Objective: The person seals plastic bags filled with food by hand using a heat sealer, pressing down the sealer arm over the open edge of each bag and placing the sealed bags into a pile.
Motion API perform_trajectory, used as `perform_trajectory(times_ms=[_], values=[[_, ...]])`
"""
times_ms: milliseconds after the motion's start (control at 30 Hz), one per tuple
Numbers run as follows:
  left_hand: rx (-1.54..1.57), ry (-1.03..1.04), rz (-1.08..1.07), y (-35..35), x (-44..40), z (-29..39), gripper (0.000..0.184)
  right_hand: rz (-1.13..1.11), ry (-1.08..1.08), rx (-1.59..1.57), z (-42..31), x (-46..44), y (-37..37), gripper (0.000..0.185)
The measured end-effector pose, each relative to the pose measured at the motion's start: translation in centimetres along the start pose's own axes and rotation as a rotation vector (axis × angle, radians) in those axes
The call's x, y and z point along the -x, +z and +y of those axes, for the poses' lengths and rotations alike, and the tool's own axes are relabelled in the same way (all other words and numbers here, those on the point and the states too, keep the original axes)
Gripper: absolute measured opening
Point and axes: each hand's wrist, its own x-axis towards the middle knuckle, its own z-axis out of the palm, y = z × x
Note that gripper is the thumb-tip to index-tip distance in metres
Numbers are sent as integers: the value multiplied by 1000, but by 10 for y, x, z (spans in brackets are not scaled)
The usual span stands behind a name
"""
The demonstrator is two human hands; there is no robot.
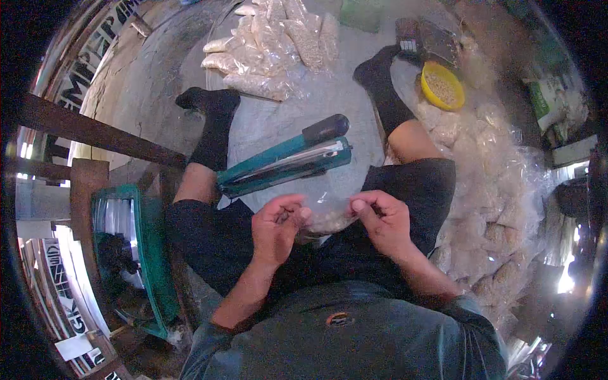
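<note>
Between my two hands, close to my lap, is a clear plastic bag (328, 215) with pale pieces in its lower part. My left hand (277, 225) pinches its left upper edge between thumb and fingers. On the opposite edge, my right hand (382, 218) grips the plastic the same way. Just beyond the bag lies a green impulse sealer (285, 164), its long arm raised from the base and ending in a black handle (326, 128). The bag's bottom is partly hidden against my dark shorts.
Filled clear bags (272, 50) are piled on the pale sheet ahead. More filled bags (487, 209) cover the floor at right. A yellow bowl (442, 87) of pale pieces stands beyond my right leg. A green-framed mirror (126, 253) and a wooden beam (101, 130) are at left.
</note>
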Motion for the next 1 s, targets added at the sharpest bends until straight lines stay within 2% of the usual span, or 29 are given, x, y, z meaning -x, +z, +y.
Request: perform_trajectory(times_ms=[33, 100, 233, 300, 400, 533, 600, 633, 667, 733, 800, 833, 867, 900, 1000], values=[[-2, -1, 3, -2, 1, -1, 14, -18, 31, -6, 1, 1, -1, 14], [-206, 143, -99, -8, 4, -3, 13, 8, 42, -31, 2, 4, 2, 14], [-36, 80, -59, -2, 11, -4, 11, 56, -15, 4, -5, 10, 3, 10], [-360, 356, -19, 1, 11, -3, 9, 85, -13, 32, -2, 16, 4, 10], [-367, 438, -60, 2, 22, -1, 10, 116, 4, 6, -6, 23, 5, 9], [-265, 370, 31, 10, 27, 6, 11, 77, 35, -90, -6, 22, 0, 9], [-551, 481, 1, 14, 21, 16, 15, 32, -3, -22, 0, 13, 2, 15], [-547, 490, -2, 14, 21, 15, 15, -21, -40, 46, 1, 8, 1, 21], [-524, 429, 11, 14, 23, 14, 19, -39, 65, 88, -2, 11, -2, 20], [-506, 356, 18, 15, 23, 13, 23, -44, 39, 100, -20, 12, -9, 21], [-318, 220, 43, 15, 37, 16, 30, -57, 48, 101, -29, 21, -10, 21], [-321, 208, 40, 15, 38, 23, 30, -40, 103, -31, -32, 22, -10, 22], [-329, 108, -10, 14, 37, 32, 26, -23, 156, -160, -32, 22, -10, 22], [-334, 6, -57, 14, 35, 36, 23, -25, 168, -160, -29, 19, -9, 22], [-349, 75, -29, 11, 15, 5, 22, 7, 212, -106, -6, 11, -3, 18]])
